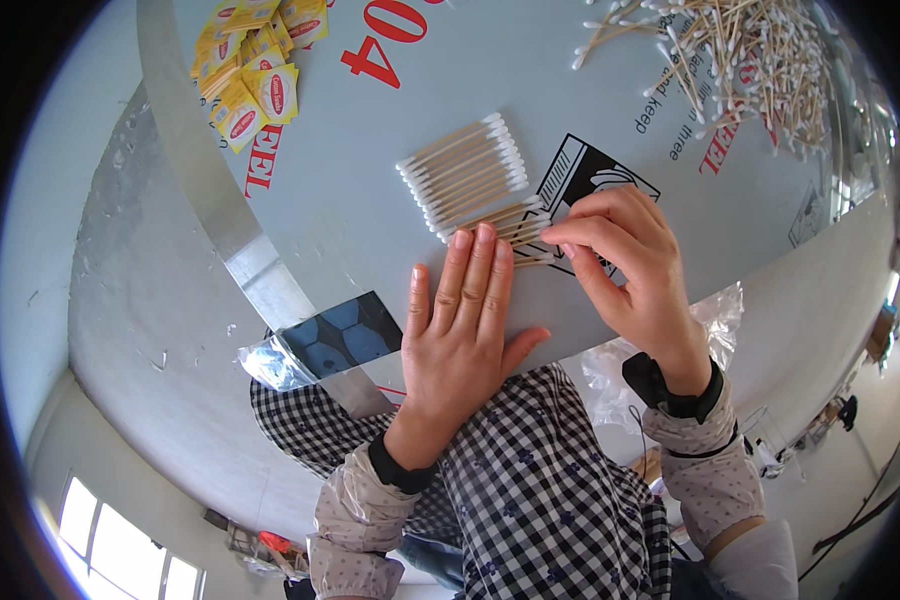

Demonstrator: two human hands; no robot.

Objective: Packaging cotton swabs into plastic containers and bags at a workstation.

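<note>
A row of cotton swabs (pixel 467 170) lies side by side on the grey table, sticks parallel and slightly tilted, white tips at both ends. My left hand (pixel 460 320) rests flat with its fingers stretched out, fingertips over the left ends of the nearest swabs. Those ends are hidden under the fingers. At the right ends of these same swabs, my right hand (pixel 625 255) has thumb and index finger brought together in a pinch at a swab tip. Several swabs near the hands lie less evenly than the farther ones.
A heap of loose cotton swabs (pixel 760 70) spreads over the far right. Small yellow packets (pixel 260 80) are piled at the far left. A dark, patterned flat piece (pixel 342 333) lies at the near left edge by clear plastic. More clear plastic (pixel 610 375) hangs near the right wrist.
</note>
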